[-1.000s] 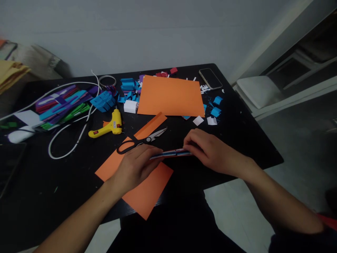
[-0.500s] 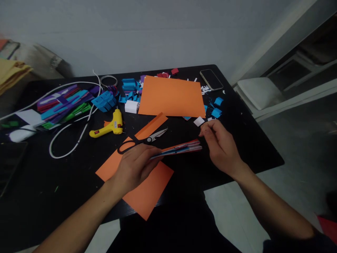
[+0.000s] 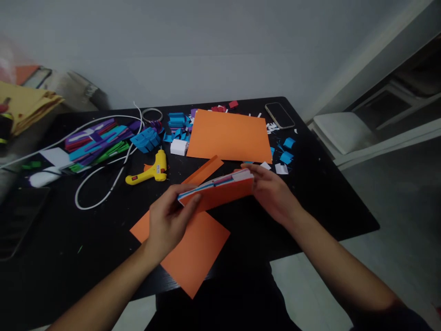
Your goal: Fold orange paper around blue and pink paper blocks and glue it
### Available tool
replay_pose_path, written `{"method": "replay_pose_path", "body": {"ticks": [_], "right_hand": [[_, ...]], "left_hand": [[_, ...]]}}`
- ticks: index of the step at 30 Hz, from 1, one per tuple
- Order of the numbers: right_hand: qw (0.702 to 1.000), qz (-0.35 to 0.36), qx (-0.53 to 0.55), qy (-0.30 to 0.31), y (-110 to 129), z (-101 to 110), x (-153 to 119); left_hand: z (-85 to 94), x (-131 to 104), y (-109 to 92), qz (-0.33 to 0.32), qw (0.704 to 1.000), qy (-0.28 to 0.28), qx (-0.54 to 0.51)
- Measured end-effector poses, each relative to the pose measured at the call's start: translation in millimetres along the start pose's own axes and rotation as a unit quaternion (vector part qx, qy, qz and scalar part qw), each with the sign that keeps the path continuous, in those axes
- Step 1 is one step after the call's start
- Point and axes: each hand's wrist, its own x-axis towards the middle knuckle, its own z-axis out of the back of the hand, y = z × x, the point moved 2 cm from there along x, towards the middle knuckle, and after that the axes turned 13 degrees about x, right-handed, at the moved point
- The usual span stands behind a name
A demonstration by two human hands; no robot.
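Note:
A small orange-covered paper booklet (image 3: 223, 192) is held over the table, its long edge showing white, blue and pink layers. My left hand (image 3: 168, 220) closes on its left end, thumb on the orange cover. At the other end, my right hand (image 3: 274, 195) grips the right edge, with part of its fingers behind the booklet. Below lies an orange paper sheet (image 3: 193, 253), partly covered by my left hand. A folded orange strip (image 3: 203, 171) rests just beyond the booklet. The scissors seen earlier are hidden from view.
A larger orange sheet (image 3: 230, 135) lies farther back among paper scraps. To the left are a yellow glue gun (image 3: 149, 170), a white cable (image 3: 113, 184) and bundled coloured strips (image 3: 93, 142). A phone (image 3: 279, 115) sits at the back right.
The booklet has turned from nearly edge-on to show its orange cover. My right hand has moved left and taken hold of its right end. The view has shifted slightly.

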Motion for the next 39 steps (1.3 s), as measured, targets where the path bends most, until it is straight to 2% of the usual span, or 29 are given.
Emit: {"method": "replay_pose_path", "body": {"ticks": [3,7,9,12,13,15,18,20,22,24,26,28,32,35,39], "right_hand": [[0.993,-0.071,0.088,0.019,0.9,-8.1,5.4],[0.982,-0.134,0.127,0.043,3.9,-17.0,11.8],[0.965,-0.218,0.111,0.098,1.9,-22.1,14.3],[0.915,-0.33,0.064,0.226,-3.2,-26.4,19.8],[0.902,-0.34,0.055,0.26,-4.7,-26.5,22.5],[0.895,-0.341,0.048,0.283,-8.1,-25.0,28.1],[0.918,-0.299,0.041,0.258,-13.6,-22.4,32.8],[0.944,-0.244,0.029,0.22,-17.0,-21.3,33.2],[0.968,-0.183,0.015,0.173,-20.2,-20.3,32.3],[0.982,-0.131,0.002,0.136,-23.0,-19.6,30.9],[0.987,-0.101,-0.009,0.128,-25.4,-19.6,29.2],[0.986,-0.09,-0.018,0.136,-27.4,-19.7,27.5],[0.989,-0.082,-0.018,0.12,-28.1,-18.2,26.6],[0.996,-0.068,0.019,0.061,-24.4,-14.8,29.5],[0.996,-0.056,0.066,-0.023,-16.7,-8.9,34.3]], "left_hand": [[0.1,2.2,1.6,0.052,0.997,-0.022,-0.058],[3.3,4.1,0.2,-0.004,0.997,-0.046,-0.069],[5.6,4.3,-0.1,-0.058,0.994,-0.041,-0.085],[10.0,5.4,0.0,-0.137,0.988,-0.034,-0.061],[11.3,6.3,0.3,-0.155,0.987,-0.033,-0.035],[12.7,8.6,1.6,-0.172,0.984,-0.035,0.023],[10.2,11.8,6.6,-0.136,0.986,-0.042,0.083],[4.6,12.0,11.5,-0.082,0.994,-0.04,0.068],[-3.5,10.1,15.9,-0.018,1.0,-0.024,-0.01],[-12.8,6.5,17.6,0.041,0.993,0.01,-0.111],[-20.5,2.3,16.1,0.077,0.98,0.049,-0.18],[-24.9,-1.3,13.5,0.089,0.972,0.086,-0.2],[-22.7,-3.6,11.9,0.063,0.981,0.114,-0.144],[-15.2,0.5,12.2,-0.008,0.995,0.096,-0.032],[-9.1,9.0,12.0,-0.094,0.983,0.084,0.134]]}}
